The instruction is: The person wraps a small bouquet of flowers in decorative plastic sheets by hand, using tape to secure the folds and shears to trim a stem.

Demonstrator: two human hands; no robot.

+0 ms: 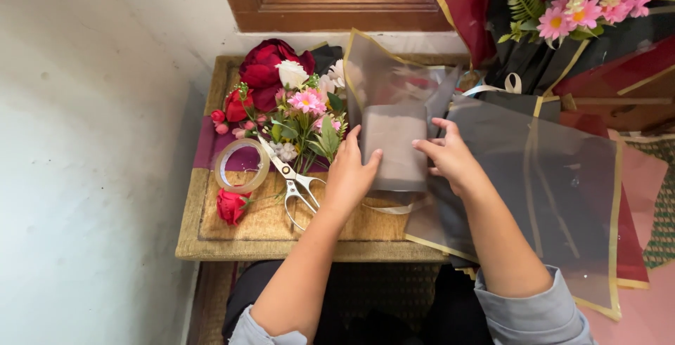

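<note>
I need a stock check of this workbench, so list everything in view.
folded wrapping sheet: one, grey, table middle, between both hands
flower bunch: one, red, pink and white, table's left part
loose rose: one, red, front left
tape roll: one, clear, beside the bunch
scissors: one, silver, left of the left hand
sheer sheets: several, grey with gold edges, right side
finished bouquet: one, dark wrap, top right
woven table: one, tan
left hand: on the fold's left edge
right hand: on its right edge

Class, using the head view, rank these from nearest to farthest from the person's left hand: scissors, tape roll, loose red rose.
1. Scissors, just left of the left hand.
2. Tape roll, further left on the mat.
3. Loose red rose, at the mat's left edge, just beyond the roll.
</note>
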